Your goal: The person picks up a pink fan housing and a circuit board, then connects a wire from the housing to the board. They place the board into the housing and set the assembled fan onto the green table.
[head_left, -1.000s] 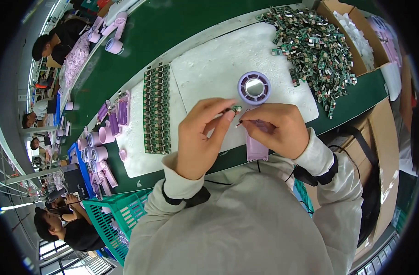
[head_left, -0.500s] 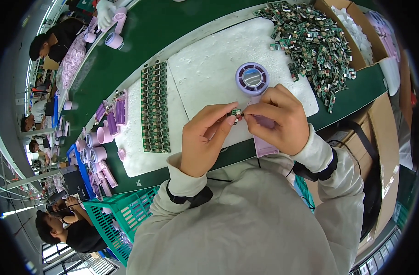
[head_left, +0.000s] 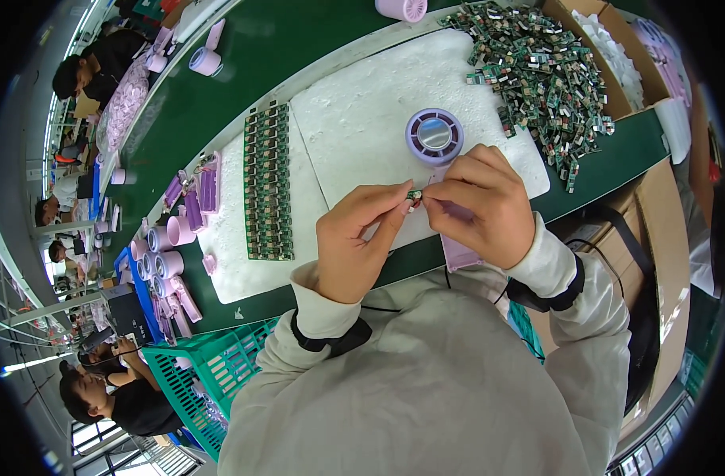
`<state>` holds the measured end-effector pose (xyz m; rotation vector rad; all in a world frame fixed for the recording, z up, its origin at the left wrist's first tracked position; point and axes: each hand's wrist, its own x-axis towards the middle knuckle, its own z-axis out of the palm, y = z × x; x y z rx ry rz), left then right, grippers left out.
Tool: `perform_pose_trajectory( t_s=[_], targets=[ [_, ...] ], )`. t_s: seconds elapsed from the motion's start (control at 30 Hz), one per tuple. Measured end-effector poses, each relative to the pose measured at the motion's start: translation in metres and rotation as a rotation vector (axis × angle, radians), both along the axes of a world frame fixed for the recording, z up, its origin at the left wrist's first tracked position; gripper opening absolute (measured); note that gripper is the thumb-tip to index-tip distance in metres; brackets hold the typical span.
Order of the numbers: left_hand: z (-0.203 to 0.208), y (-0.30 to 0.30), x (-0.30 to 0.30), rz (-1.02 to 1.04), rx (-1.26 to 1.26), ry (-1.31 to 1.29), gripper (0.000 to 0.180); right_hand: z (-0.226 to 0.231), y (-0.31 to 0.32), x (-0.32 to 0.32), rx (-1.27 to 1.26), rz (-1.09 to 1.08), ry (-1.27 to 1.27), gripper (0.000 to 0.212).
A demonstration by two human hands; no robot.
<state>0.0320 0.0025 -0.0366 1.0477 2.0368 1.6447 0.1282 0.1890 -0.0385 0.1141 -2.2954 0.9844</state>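
I see small board (head_left: 415,195) mid-frame, between both hands | left hand (head_left: 359,239) pinches it | right hand (head_left: 486,208) meets its right edge, can't tell if gripping | purple handle (head_left: 461,252) beneath right hand, nearer that one, axis steep, leaning lower-right

Bright, even light covers the white foam sheet (head_left: 354,103); a tube lamp (head_left: 29,363) glares at left; fisheye distortion curves straight edges; corners are black.

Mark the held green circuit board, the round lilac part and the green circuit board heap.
Held green circuit board (head_left: 415,194): head view, exposed face.
Round lilac part (head_left: 434,134): head view, silver centre.
Green circuit board heap (head_left: 549,78): head view, middle.
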Motion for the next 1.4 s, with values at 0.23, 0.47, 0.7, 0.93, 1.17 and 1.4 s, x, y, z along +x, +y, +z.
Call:
perform_pose_trajectory(
  t_s=[0.23, 0.47, 0.7, 0.93, 1.17, 1.4],
  targets=[
    [0.011, 0.014, 0.035, 0.216, -0.075, 0.354, 0.029, 0.017, -0.019, 0.01, -0.14, -0.139, -0.088, 0.015],
    [0.001, 0.012, 0.013, 0.13, 0.048, -0.079, 0.028, 0.01, -0.004, 0.003, -0.143, -0.102, -0.088, 0.021],
    [-0.002, 0.007, 0.002, 0.016, 0.194, -0.636, 0.029, 0.017, 0.001, 0.002, 0.038, 0.056, -0.033, 0.023],
    [-0.003, 0.007, 0.005, 0.043, 0.222, -0.634, 0.029, 0.026, 0.011, 0.003, 0.0, 0.069, -0.138, 0.02],
    [-0.012, 0.009, 0.014, 0.064, 0.193, -0.386, 0.028, 0.021, 0.005, 0.001, 0.108, -0.056, -0.119, 0.015],
    [-0.01, 0.008, 0.017, 0.082, 0.153, -0.22, 0.026, 0.02, 0.004, 0.0, 0.146, -0.021, -0.1, 0.014]
  ],
)
